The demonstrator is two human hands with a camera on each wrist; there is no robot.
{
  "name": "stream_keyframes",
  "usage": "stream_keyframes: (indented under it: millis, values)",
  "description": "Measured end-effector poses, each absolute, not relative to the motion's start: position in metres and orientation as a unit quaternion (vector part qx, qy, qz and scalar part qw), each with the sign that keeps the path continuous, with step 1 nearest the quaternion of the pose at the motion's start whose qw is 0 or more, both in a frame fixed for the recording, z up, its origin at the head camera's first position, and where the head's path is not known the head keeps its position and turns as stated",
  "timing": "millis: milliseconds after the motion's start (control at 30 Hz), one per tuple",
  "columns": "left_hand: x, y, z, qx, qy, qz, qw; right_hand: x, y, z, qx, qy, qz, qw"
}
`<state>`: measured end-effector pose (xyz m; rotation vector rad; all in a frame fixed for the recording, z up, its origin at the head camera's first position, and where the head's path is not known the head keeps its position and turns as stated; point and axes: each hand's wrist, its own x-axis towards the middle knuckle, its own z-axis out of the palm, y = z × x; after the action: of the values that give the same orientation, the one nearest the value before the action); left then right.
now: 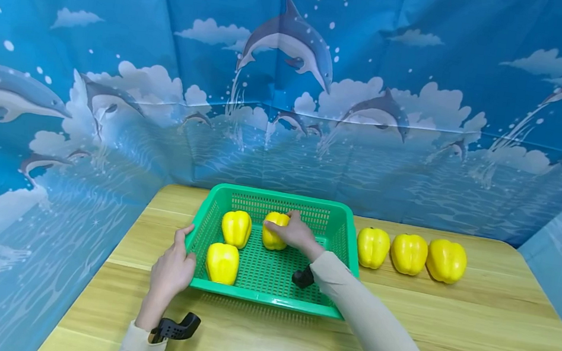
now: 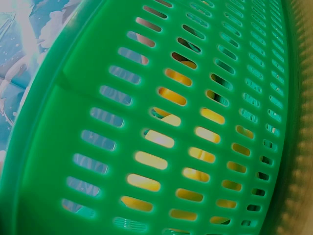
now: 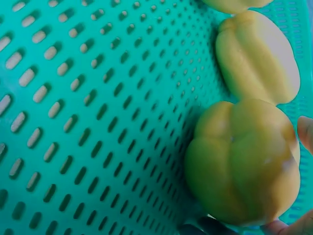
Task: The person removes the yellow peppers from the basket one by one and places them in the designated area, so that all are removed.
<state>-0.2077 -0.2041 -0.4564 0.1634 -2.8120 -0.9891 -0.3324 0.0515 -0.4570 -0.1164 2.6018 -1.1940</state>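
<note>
Right hand (image 1: pixel 294 231) curls over yellow bell pepper (image 1: pixel 275 231) at rear of green basket (image 1: pixel 263 299), beside two others. Left hand (image 1: pixel 173 268) grips basket's left rim. Advice: seat pepper upright on mesh floor, clear of neighbours, before loosening fingers; keep basket steadied.

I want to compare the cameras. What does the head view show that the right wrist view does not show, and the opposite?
Only the head view shows the left hand holding the basket's left rim, three yellow peppers on the table right of the basket, and the dolphin backdrop.

Only the right wrist view shows the held pepper's lobed surface up close.

Both show the green basket and the right hand gripping a yellow pepper inside it.
</note>
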Motion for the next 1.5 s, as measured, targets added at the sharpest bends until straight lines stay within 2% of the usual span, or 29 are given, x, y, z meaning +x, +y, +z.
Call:
stream_keyframes:
  millis: [400,1500]
  values:
    - [-0.2075,-0.2034,-0.4557,0.055,-0.939,-0.331,0.079,-0.3303,0.0520,-0.4526,-0.013,0.902,-0.400,0.164]
    - [-0.2079,-0.2044,-0.4561,0.053,-0.939,-0.332,0.079,-0.3263,0.0548,-0.4538,-0.010,0.879,-0.449,0.157]
